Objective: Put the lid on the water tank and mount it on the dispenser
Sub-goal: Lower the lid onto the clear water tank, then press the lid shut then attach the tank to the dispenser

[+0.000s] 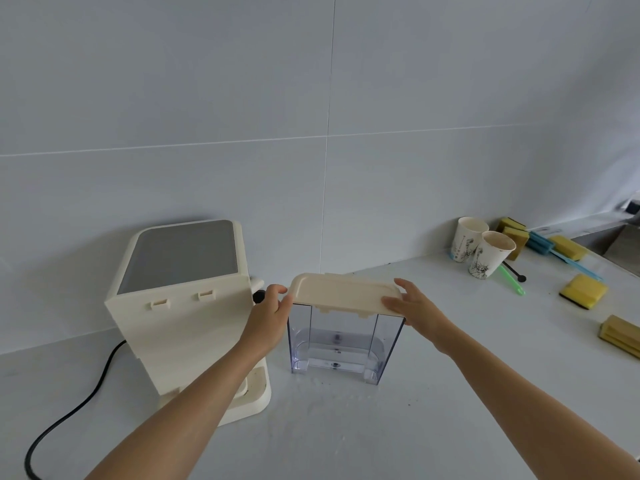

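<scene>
A clear, bluish water tank (341, 344) stands upright on the white counter, a little water in its bottom. A cream lid (341, 292) lies over its open top, slightly tilted. My left hand (272, 311) grips the lid's left end and my right hand (414, 304) grips its right end. The cream dispenser (183, 306) with a grey top panel stands just left of the tank, its back face with two slots turned toward me.
A black power cord (74, 410) runs from the dispenser over the counter at the left. Two paper cups (479, 249), several yellow sponges (581, 291), a blue brush and a green tool lie at the right. A tiled wall (311, 133) rises behind.
</scene>
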Action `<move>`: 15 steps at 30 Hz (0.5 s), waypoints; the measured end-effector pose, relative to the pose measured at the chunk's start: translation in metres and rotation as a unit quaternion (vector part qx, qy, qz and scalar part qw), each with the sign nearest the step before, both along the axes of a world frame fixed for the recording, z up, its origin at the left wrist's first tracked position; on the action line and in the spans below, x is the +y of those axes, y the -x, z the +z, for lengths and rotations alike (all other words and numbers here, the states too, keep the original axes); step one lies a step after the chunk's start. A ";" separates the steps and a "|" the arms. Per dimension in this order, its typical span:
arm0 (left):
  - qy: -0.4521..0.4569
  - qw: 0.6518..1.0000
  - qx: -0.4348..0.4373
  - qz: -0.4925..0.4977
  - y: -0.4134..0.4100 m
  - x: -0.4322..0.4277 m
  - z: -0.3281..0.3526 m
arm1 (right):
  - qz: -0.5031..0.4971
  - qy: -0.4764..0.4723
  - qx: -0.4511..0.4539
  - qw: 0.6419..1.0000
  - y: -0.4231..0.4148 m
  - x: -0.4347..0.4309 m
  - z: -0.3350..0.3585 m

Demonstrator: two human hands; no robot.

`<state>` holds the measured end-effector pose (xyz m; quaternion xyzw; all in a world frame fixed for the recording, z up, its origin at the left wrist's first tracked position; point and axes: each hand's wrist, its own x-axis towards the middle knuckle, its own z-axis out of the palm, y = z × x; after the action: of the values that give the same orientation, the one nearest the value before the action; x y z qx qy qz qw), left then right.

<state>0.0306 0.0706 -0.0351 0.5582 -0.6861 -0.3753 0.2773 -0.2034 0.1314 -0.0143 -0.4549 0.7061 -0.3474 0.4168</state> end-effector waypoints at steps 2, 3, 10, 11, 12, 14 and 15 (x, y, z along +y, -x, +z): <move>-0.002 1.000 0.002 0.005 0.001 0.000 0.000 | 0.007 0.004 0.009 1.000 -0.002 -0.004 0.001; -0.006 1.000 0.009 0.011 0.001 0.001 0.000 | 0.008 0.006 0.017 1.000 -0.002 -0.006 0.000; -0.132 0.964 0.187 0.133 0.017 0.031 -0.004 | -0.001 0.025 0.014 1.000 0.000 -0.016 0.000; -0.173 0.952 0.216 0.133 0.022 0.039 -0.004 | -0.008 0.023 0.007 1.000 -0.001 -0.018 0.000; -0.211 0.939 0.241 0.127 0.028 0.045 -0.002 | -0.010 0.017 0.006 1.000 -0.001 -0.020 0.000; -0.272 0.920 0.258 0.112 0.038 0.049 -0.001 | 0.001 0.004 0.014 1.000 -0.003 -0.021 -0.001; -0.289 0.915 0.259 0.110 0.042 0.047 0.001 | 0.005 0.000 0.015 1.000 -0.003 -0.021 -0.001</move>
<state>-0.0115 0.1180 -0.0338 0.5688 -0.3863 -0.6557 0.3119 -0.2000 0.1101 -0.0158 -0.4637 0.7098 -0.3383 0.4083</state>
